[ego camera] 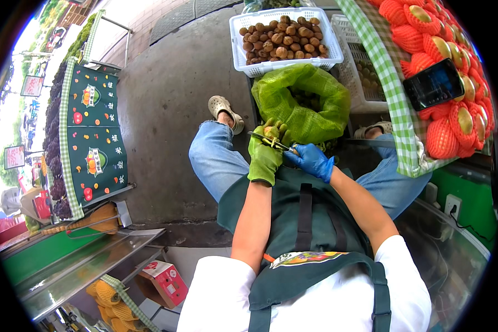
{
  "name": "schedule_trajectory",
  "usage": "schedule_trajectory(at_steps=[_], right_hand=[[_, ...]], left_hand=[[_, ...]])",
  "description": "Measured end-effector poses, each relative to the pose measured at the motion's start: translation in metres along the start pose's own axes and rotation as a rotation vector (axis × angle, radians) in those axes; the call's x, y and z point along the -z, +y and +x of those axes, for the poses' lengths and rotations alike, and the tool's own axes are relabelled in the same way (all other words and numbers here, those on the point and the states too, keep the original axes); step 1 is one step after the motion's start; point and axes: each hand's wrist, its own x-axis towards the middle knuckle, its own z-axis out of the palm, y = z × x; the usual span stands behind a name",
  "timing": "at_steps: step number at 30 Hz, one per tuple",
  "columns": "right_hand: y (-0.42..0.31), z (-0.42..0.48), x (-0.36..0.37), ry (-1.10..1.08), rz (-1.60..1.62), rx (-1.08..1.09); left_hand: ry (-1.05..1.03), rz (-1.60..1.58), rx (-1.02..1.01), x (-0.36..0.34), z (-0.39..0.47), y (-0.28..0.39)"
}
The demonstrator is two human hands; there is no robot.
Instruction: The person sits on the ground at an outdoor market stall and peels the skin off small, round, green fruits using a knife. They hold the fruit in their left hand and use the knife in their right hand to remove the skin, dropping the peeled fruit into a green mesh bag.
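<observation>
My left hand, in a green knit work glove, grips a partly peeled walnut with pale and green patches. A blue disposable glove covers my right hand, which is closed around the handle of a knife. The blade lies across the walnut and the left glove's fingers. Just beyond both hands stands a green mesh sack, its top rolled open; dark contents show inside, too shadowed to tell clearly. Some greenish scraps lie below the sack, beside the right hand.
A white plastic basket of brown walnuts stands beyond the sack, another crate to its right. A phone rests on foam-netted fruit on the right-hand stand. Fruit displays with a printed dark cloth line the left.
</observation>
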Motion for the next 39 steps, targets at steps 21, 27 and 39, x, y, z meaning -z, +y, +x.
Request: schedule_trajectory(at_steps=[21,27,39], right_hand=[[-0.009,-0.004,-0.005,0.333,-0.231,0.085],[-0.015,-0.014,-0.018,0.286,-0.361,-0.013],[0.035,-0.009,-0.054,0.299,-0.702,0.073]], left_hand=[[-0.075,0.048,0.017,-0.013,-0.011,0.008],[0.068,0.066,-0.064,-0.025,-0.015,0.003],[0.384,0.084,-0.030,0.007,0.000,-0.001]])
